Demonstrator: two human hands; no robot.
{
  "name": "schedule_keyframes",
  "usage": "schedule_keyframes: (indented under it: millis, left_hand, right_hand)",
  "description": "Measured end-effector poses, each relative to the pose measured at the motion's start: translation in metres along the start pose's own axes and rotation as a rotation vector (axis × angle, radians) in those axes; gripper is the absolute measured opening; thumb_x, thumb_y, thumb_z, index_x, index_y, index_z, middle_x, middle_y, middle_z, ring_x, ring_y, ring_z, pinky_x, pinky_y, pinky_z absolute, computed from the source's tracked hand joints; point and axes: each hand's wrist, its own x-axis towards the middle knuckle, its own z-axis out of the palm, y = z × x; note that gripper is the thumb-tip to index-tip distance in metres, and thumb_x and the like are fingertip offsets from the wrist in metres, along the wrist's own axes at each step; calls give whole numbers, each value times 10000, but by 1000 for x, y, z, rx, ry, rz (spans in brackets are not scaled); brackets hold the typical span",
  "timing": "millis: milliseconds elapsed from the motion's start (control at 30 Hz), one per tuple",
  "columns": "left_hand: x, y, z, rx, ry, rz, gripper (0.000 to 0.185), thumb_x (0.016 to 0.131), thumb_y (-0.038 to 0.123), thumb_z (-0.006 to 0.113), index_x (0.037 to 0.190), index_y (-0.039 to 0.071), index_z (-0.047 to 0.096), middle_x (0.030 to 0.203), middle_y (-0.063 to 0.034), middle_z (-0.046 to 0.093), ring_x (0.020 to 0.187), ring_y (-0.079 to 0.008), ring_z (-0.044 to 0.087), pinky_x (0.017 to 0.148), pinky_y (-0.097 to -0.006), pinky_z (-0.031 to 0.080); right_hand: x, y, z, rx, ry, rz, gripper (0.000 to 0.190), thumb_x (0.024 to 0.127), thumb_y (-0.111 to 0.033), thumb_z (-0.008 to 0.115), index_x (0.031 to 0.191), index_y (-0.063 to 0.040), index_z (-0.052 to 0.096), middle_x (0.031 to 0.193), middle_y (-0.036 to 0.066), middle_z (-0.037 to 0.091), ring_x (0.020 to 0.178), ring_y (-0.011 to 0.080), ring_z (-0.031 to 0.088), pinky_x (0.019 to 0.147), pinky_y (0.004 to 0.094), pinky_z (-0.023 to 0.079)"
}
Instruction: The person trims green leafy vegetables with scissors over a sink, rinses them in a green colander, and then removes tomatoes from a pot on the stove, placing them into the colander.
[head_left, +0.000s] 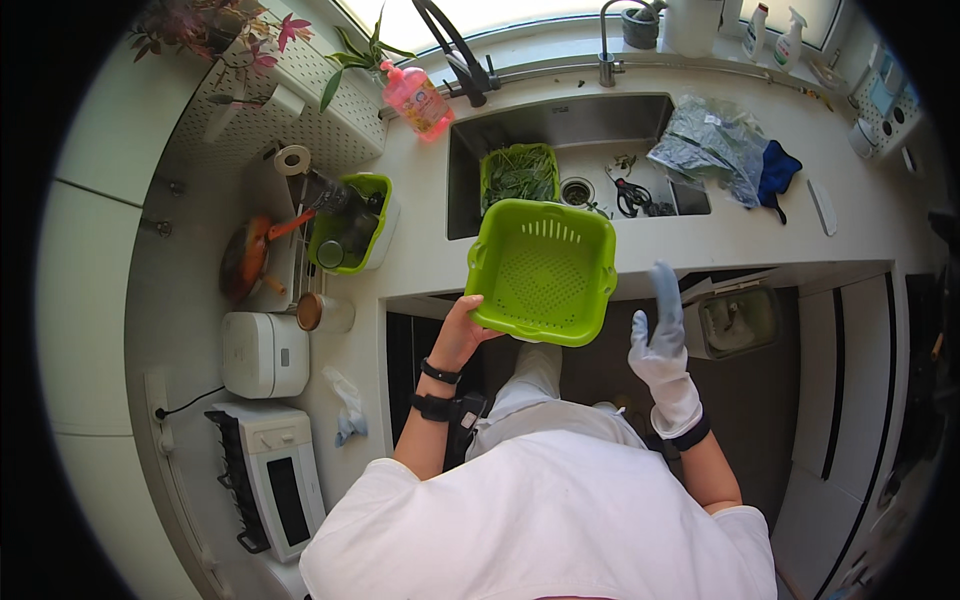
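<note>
My bare left hand (463, 334) grips the near left corner of a green plastic colander basket (544, 270), which is tilted so that its slotted and perforated inside shows; nothing lies in it. My right hand (664, 349), in a white and grey-blue work glove, is raised to the right of the basket, fingers apart and holding nothing. Behind the basket, leafy greens (519, 174) fill a second green basket (556, 161) in the steel sink (592, 127). Black-handled scissors (634, 196) lie in the sink by the drain (577, 192).
A pink soap bottle (418, 101) stands beside the black faucet (472, 79). Clear plastic bags (709, 146) and a dark blue cloth (778, 176) lie right of the sink. Another green-rimmed container (382, 217) holds jars at left. Below the counter at right is a bin (739, 322).
</note>
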Motion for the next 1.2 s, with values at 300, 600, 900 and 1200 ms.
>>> schedule_keyframes:
  millis: [300, 600, 900, 1200]
  left_hand:
    - [142, 105, -70, 126, -269, -158, 626, 880, 158, 520, 1473, 61, 345, 1400, -86, 493, 1254, -225, 532, 999, -422, 482]
    - [355, 187, -116, 770, -40, 269, 651, 967, 364, 610, 1514, 123, 352, 1448, -95, 465, 1255, -236, 522, 1027, -390, 438]
    - [512, 225, -116, 1288, -48, 866, 785, 854, 129, 655, 1502, -33, 243, 1444, -270, 399, 1337, -383, 425, 1095, -432, 378]
    - [595, 251, -81, 1033, 185, 426, 816, 888, 41, 543, 1576, 54, 103, 736, -107, 610, 510, -144, 571, 580, -312, 572]
  right_hand:
    - [146, 25, 148, 798, -104, 979, 671, 939, -325, 636, 1459, 12, 378, 1310, 174, 557, 1211, 222, 560, 816, 357, 581]
    - [212, 95, 184, 83, -123, 904, 512, 955, -407, 538, 1234, 21, 558, 1121, 230, 645, 1001, 333, 637, 857, 422, 486]
    - [258, 138, 204, 354, -97, 993, 494, 953, -345, 570, 1316, -12, 529, 1159, 157, 653, 1011, 275, 621, 904, 356, 455]
    - [290, 182, 237, 287, -133, 999, 503, 932, -358, 559, 1332, -53, 549, 1194, 177, 665, 1083, 338, 636, 909, 391, 482]
